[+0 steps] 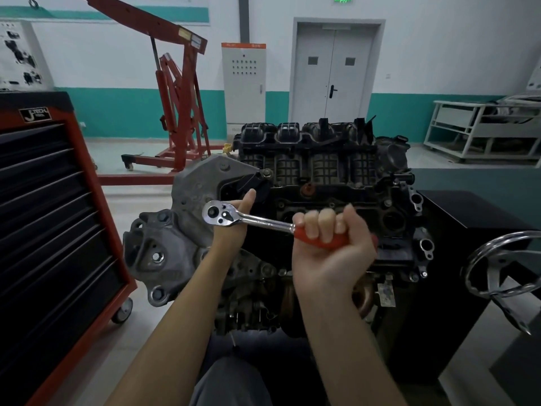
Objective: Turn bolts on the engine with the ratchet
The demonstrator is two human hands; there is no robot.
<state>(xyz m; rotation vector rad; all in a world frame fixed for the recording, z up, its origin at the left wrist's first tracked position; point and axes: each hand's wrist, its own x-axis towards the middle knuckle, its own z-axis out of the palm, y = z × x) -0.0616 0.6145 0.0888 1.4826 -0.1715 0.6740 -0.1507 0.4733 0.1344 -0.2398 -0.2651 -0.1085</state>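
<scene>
Head view over an engine [336, 183] on a black stand [480, 288], ratchet wrench [251, 219] held level above its top face. Right hand [330, 247] wrapped tight round the wrench's orange grip, knuckles up, fingers fully curled, thumb raised at the far side. Left hand [234, 227] tucked under the chrome ratchet head, thumb pointing up past it, remaining fingers hidden behind the tool; how firmly curled, impossible to tell, though clearly cupping the head from below. Chrome shank bridging the two hands, drive end at the left, just in front of the grey cast timing cover [187, 218]. Black ribbed intake manifold [307, 150] at the far side of the engine, beyond the wrench. Both bare forearms reaching in from the bottom edge, a grey trouser knee [231, 382] between them.

Left of frame: red roller tool cabinet [58, 218] with dark drawers, on castors. Behind it, a red engine hoist [178, 92] on the pale floor. Against the white-and-teal back wall: a grey electrical cabinet [243, 86] and grey double doors [332, 68]. Far right: a white metal trolley [480, 127]; nearer, a chrome handwheel [503, 265] beside the stand.
</scene>
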